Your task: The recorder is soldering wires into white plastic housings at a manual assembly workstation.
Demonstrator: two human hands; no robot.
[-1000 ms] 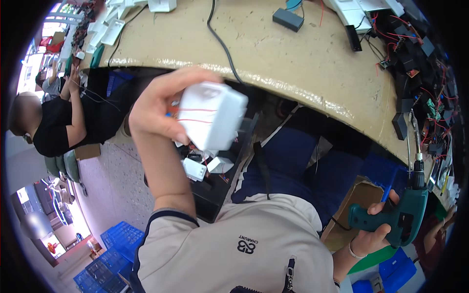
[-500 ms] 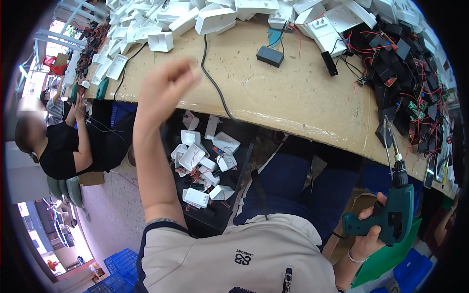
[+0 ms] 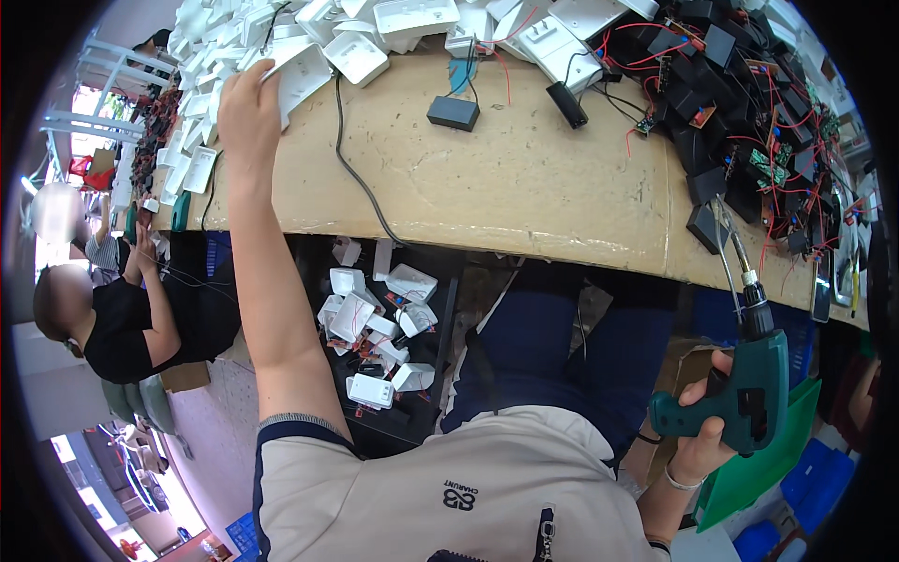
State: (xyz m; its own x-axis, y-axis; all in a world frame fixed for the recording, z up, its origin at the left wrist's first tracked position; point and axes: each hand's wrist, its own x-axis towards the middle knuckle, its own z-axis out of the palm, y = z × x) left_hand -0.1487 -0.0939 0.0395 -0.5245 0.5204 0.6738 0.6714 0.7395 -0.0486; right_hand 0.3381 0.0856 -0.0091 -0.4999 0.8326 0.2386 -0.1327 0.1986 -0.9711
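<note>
My left hand (image 3: 251, 110) reaches to the edge of the heap at the back left of the table. Its fingers are closed on the rim of a white plastic casing (image 3: 302, 82), an open shallow shell. In my right hand (image 3: 704, 426) is a green soldering gun (image 3: 760, 375), gripped by its handle at the table's right front. Its metal tip and thin guide tube point away from me, close to a small black box (image 3: 704, 229). Another black box (image 3: 453, 113) with a dark lead lies on the tabletop.
White casings (image 3: 412, 17) are heaped along the back. Black boxes, red wires and circuit boards (image 3: 770, 169) pile up at right. A black bin (image 3: 398, 426) below the table edge holds casings with boards. A dark cable (image 3: 343, 155) crosses the table (image 3: 524, 187). A person (image 3: 122, 323) sits at left.
My left hand has moved up and left from above the table to the white heap and taken hold of a casing. My right hand still holds the soldering gun. The view has shifted slightly.
</note>
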